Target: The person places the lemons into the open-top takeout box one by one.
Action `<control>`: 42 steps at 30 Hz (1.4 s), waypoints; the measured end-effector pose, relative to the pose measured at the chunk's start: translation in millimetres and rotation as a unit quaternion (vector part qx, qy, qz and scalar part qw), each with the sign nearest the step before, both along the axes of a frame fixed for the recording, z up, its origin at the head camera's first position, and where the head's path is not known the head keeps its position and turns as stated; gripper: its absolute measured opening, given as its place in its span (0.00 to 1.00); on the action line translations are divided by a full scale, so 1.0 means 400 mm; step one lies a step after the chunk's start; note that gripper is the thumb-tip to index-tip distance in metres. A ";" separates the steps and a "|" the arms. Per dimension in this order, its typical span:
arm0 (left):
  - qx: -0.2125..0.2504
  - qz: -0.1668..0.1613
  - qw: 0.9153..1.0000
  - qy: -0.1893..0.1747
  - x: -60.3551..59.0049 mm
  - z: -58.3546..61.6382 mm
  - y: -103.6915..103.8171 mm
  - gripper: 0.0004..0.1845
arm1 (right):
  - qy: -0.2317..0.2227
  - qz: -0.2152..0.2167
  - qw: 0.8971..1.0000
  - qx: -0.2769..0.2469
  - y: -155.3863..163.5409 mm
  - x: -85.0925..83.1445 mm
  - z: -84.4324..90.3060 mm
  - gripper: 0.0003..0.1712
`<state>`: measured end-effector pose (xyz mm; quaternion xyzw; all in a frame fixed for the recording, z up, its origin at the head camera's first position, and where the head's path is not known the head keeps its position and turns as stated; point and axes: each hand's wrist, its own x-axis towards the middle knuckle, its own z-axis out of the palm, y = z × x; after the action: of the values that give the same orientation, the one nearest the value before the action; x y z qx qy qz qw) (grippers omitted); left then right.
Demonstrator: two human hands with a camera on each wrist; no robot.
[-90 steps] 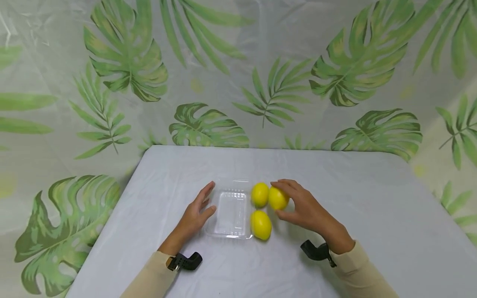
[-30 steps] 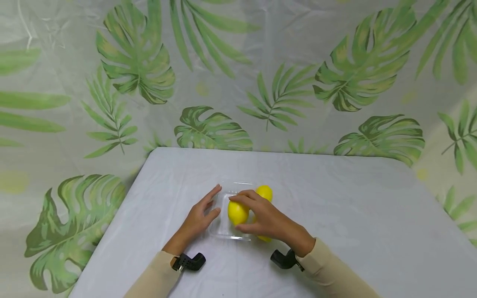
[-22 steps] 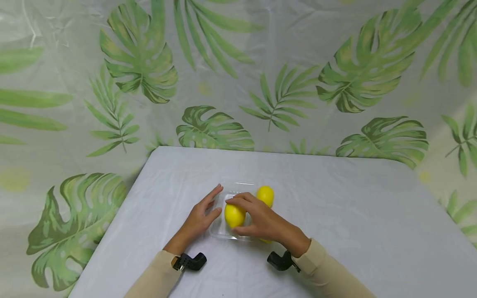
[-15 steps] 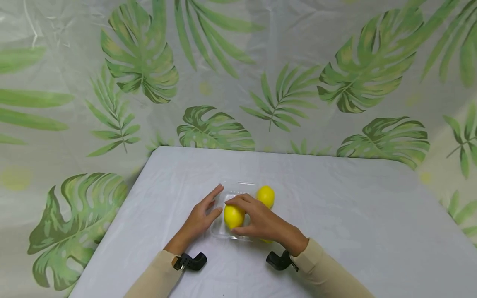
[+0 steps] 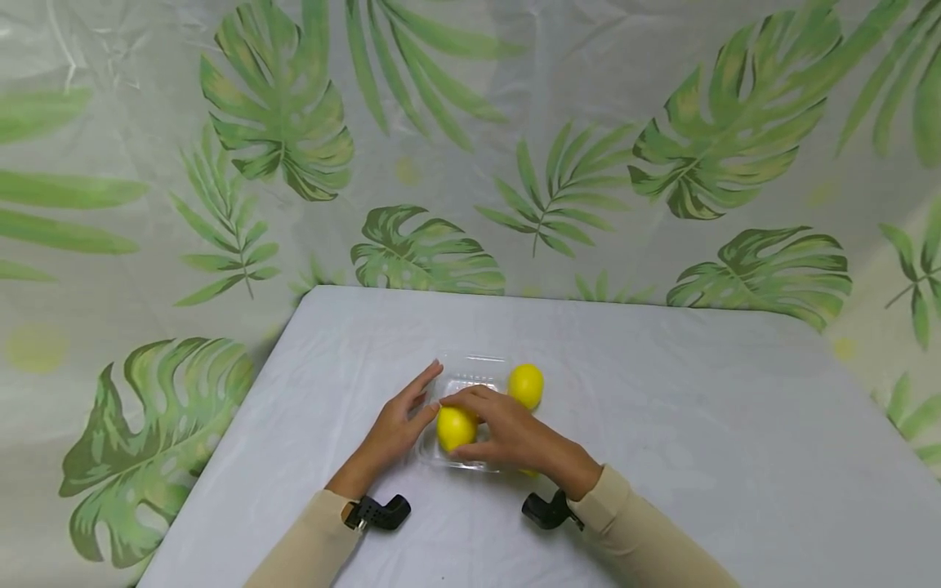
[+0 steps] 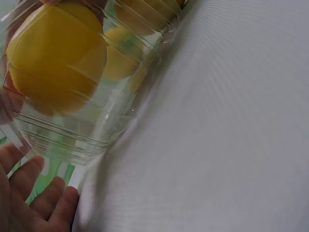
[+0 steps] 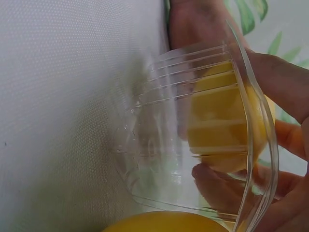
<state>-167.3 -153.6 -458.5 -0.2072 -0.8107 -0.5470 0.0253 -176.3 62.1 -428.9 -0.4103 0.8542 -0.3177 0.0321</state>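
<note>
A clear plastic container (image 5: pixel 485 361) lies on the white-covered table between the two hands. My right hand (image 5: pixel 515 429) holds a lemon (image 5: pixel 457 429) between thumb and fingers, low within the container's outline. Through the clear wall this lemon (image 7: pixel 219 121) shows inside the container in the right wrist view. My left hand (image 5: pixel 397 420) stays at the container's left side, fingers extended and thumb apart, its thumb tip near the held lemon. Its fingers (image 6: pixel 46 200) appear just outside the container wall in the left wrist view.
A second lemon (image 5: pixel 525 386) rests against the container's right side. Another lemon (image 5: pixel 528 472) is mostly hidden under the right hand. Behind the table (image 5: pixel 698 408) hangs a leaf-patterned sheet (image 5: pixel 573 49).
The right hand has carried its lemon leftward from beside the container into it, then slightly lower and further left. The left hand has kept its place at the container's left side.
</note>
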 end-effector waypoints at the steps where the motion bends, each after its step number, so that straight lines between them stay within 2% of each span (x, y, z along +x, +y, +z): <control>1: -0.001 0.002 1.000 0.000 -0.004 -0.007 0.000 0.28 | -0.001 0.002 1.000 0.001 0.000 -0.001 0.000 0.35; 7: -0.009 0.012 1.000 0.001 -0.034 -0.074 -0.008 0.28 | -0.004 0.019 1.000 0.010 0.000 -0.006 0.003 0.36; 10: -0.007 0.007 1.000 0.007 -0.041 -0.085 -0.012 0.28 | -0.002 0.020 1.000 0.016 0.001 -0.007 0.006 0.36; 19: -0.013 0.004 1.000 0.009 -0.040 -0.080 -0.012 0.28 | 0.014 0.011 0.997 0.073 -0.009 -0.007 0.008 0.37; 28: -0.014 0.002 1.000 0.015 -0.042 -0.079 -0.011 0.28 | -0.003 -0.002 0.994 0.113 -0.018 -0.010 0.011 0.37; 36: -0.013 -0.001 1.000 0.014 -0.043 -0.081 -0.010 0.28 | -0.017 0.006 0.994 0.110 -0.015 -0.008 0.018 0.38; 42: -0.019 0.006 1.000 0.009 -0.042 -0.083 -0.014 0.28 | -0.007 0.013 0.995 0.095 -0.014 -0.009 0.018 0.39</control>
<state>-183.9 -159.0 -491.5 -0.2077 -0.8217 -0.5297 0.0324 -180.0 56.4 -421.9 -0.4138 0.8751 -0.2373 0.0814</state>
